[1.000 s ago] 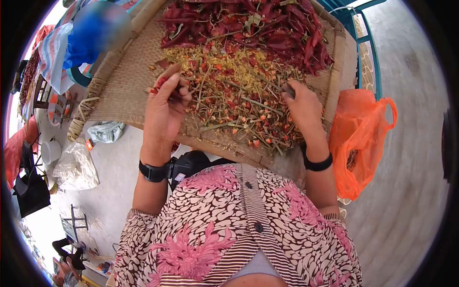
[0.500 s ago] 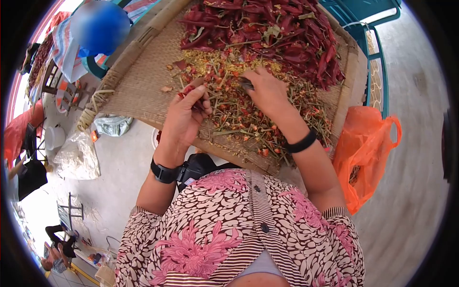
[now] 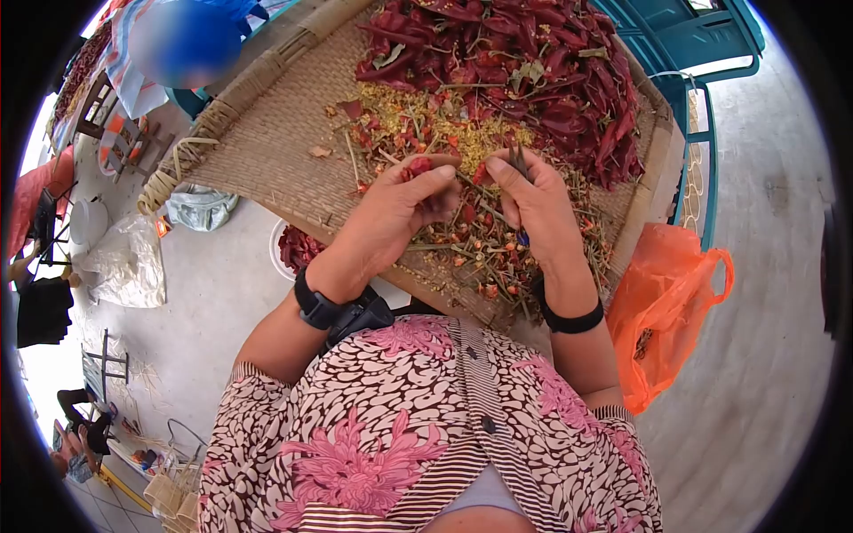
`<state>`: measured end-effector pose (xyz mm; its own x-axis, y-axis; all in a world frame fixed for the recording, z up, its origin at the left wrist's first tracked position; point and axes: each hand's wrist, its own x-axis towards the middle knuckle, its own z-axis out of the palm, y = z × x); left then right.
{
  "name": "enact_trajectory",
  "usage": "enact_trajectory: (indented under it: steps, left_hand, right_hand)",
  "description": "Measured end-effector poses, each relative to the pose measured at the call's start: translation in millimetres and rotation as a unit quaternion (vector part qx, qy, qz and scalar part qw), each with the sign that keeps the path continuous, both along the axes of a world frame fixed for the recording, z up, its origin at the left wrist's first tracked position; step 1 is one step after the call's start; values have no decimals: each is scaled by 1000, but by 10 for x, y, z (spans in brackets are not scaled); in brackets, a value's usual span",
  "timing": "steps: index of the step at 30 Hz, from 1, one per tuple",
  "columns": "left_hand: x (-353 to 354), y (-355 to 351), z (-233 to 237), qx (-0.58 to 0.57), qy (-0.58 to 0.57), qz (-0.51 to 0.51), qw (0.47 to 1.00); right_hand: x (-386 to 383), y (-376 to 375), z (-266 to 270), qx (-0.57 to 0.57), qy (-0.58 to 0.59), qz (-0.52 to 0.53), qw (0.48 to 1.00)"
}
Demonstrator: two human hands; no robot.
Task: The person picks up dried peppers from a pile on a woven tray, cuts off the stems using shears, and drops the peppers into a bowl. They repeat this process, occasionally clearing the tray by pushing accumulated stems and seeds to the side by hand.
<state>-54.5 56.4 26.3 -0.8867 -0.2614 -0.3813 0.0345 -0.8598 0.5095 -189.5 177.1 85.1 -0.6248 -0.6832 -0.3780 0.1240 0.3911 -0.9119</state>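
- Left hand (image 3: 391, 211), ours: fingers curled together, thumb closed on red pepper pieces (image 3: 417, 167); we judge the tuck keeps them gathered in the palm.
- Right hand (image 3: 544, 211), ours: fingers bent and clamped on a dark pointed tool (image 3: 518, 163), its tips standing clear past the forefinger, presumably to leave them usable. A small red piece (image 3: 482, 173) shows at the thumb side; whether it is pinched, we cannot tell.
- Both hands: near each other, apart, above the tray, which would catch anything dropped.
- Woven tray (image 3: 267, 155): sloping edge towards our lap, seemingly for short reach.
- Dried red peppers (image 3: 515, 67): heaped whole at the tray's far side, apart from our hands.
- Yellow seeds (image 3: 471, 129): a band between heap and scraps.
- Stems and caps (image 3: 484, 258): strewn nearest us, under the hands.
- White bowl (image 3: 276, 258): red pieces inside, below the near edge on our left, apparently within easy reach.
- Orange bag (image 3: 657, 306): beside the tray, on our right.
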Motion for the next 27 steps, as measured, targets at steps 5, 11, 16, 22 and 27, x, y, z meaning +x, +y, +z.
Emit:
enact_trajectory:
  steps: [5, 11, 16, 22, 27]
  left_hand:
    - [-45, 24, 10, 25, 33, -47, 998]
    - [-29, 79, -3, -8, 53, -45, 998]
    - [-7, 72, 30, 24, 85, -54, 995]
    - [30, 51, 61, 60, 124, -69, 988]
    - [74, 17, 32, 100, 148, -56, 982]
  right_hand:
    - [40, -16, -18, -25, -67, 0, 997]
    - [6, 16, 61, -16, -46, -10, 999]
    - [-543, -61, -85, 95, 314, 54, 943]
    - [-804, -380, -628, 174, 489, 163, 839]
    - [-583, -394, -522, 259, 504, 194, 801]
